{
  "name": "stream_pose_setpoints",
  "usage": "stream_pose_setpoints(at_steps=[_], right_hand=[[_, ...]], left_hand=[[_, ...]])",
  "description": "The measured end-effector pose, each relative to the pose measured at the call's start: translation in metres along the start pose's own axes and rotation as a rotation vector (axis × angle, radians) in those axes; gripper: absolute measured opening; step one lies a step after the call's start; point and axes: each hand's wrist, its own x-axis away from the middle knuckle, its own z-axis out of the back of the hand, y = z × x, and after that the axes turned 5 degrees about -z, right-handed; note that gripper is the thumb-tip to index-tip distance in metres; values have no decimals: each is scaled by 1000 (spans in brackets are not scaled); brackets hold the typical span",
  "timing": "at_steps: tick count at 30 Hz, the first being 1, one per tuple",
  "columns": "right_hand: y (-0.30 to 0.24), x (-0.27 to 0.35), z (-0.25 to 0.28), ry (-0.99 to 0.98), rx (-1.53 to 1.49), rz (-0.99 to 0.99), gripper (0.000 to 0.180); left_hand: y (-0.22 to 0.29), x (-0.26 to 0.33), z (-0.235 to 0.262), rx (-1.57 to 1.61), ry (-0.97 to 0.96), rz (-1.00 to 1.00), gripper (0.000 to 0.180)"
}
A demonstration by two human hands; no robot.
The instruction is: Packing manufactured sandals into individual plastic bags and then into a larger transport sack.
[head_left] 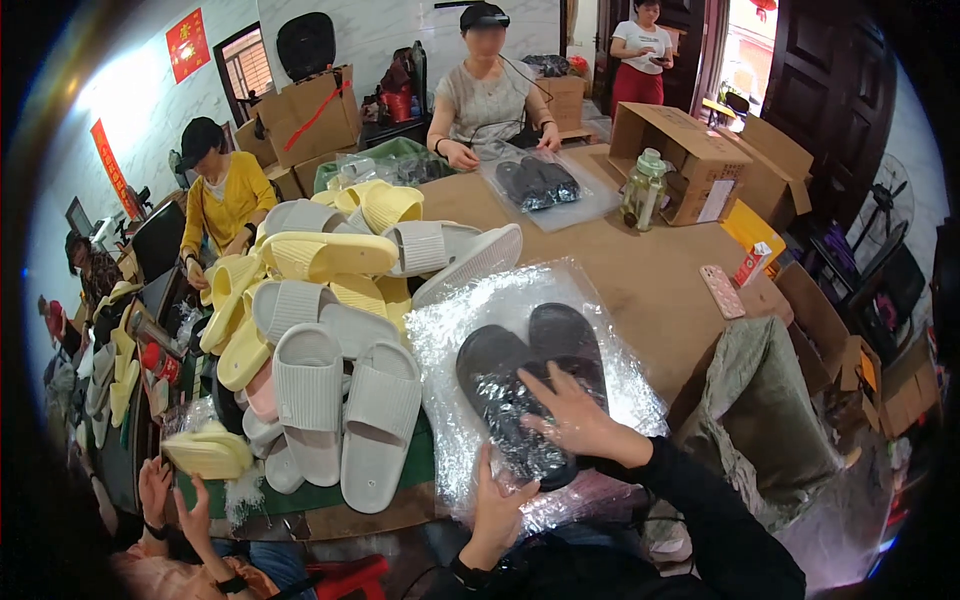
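A pair of black slide slippers (497, 373) lies inside a clear plastic bag (625, 400) on the table in front of me. My right hand (578, 418) rests on the slippers with its fingers spread, pressing on the film. At the near edge, my left hand (495, 512) grips the bag beside the slippers' near end; part of its fingers is hidden. More flat, shiny plastic bags (450, 320) lie beneath and around the pair. Just left of it, grey slippers (381, 425) lean on a heap with yellow slippers (330, 257).
Across the brown table (640, 275), a person (487, 110) handles another bagged black pair (538, 183). A bottle (645, 190), cardboard box (680, 160), phone (721, 291) and small carton (752, 263) stand or lie right. A woven sack (765, 410) hangs at the right edge. Co-workers' hands (180, 505) are left.
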Motion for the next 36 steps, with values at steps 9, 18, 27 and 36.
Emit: stream_pose_setpoints(at_steps=[9, 18, 27, 36], right_hand=[[37, 47, 11, -174, 256, 60, 89], [53, 52, -3, -123, 57, 2, 65], [25, 59, -13, -221, -130, 267, 17], [-5, 47, -10, -338, 90, 246, 33]], left_hand=[[-20, -15, 30, 163, 236, -20, 54], [-10, -7, -2, -88, 275, -113, 79], [-19, -9, 14, -200, 263, -19, 8], [-36, -13, 33, -315, 100, -22, 28]])
